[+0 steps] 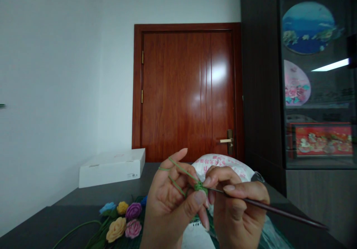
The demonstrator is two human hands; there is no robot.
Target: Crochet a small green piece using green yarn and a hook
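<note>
My left hand (174,200) pinches a small piece of green crochet work (200,186) between thumb and fingers. Green yarn (182,170) loops around its raised index finger and runs down to the piece. My right hand (240,204) grips a crochet hook (281,209) with a long dark handle that slants down to the right. The hook's thin metal shaft reaches to the green piece, where my right fingertips also touch. Its very tip is hidden at the stitches.
Several crocheted flowers (116,229) with green stems lie on the dark table (64,219) at left. Behind them sits a white box (111,167). A white plastic bag (223,162) with red print is behind my hands, and a white notepad (196,236) lies below them.
</note>
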